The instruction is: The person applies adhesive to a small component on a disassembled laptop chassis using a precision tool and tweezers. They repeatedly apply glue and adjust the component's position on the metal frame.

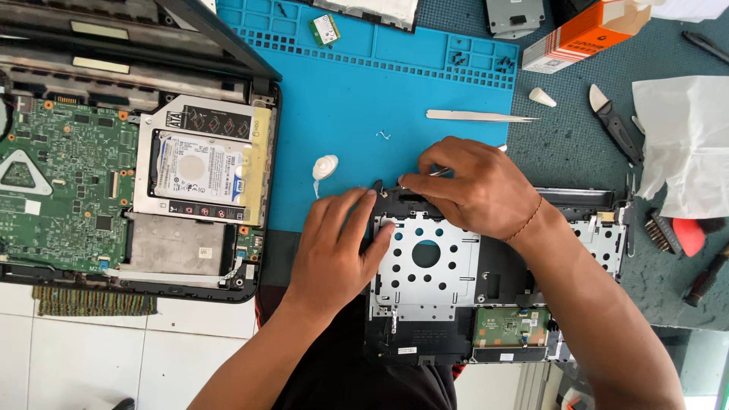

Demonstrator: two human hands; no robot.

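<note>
Palmrest panel point(456, 281) sitting upside down at the near edge of the blue mat point(342, 114), perforated metal plate point(425, 262) facing up. Left hand point(334, 254) bracing the plate's left edge, fingers spread flat on it. Right hand point(474, 186) pinched shut on a thin metal tool point(439, 172) at the panel's far edge. Looks like mid-teardown, working something tiny loose there. Next bit probably needs a steady pinch and light pull. Spare tweezers point(478, 116) farther off, opened laptop base point(129, 175) to the left.
</note>
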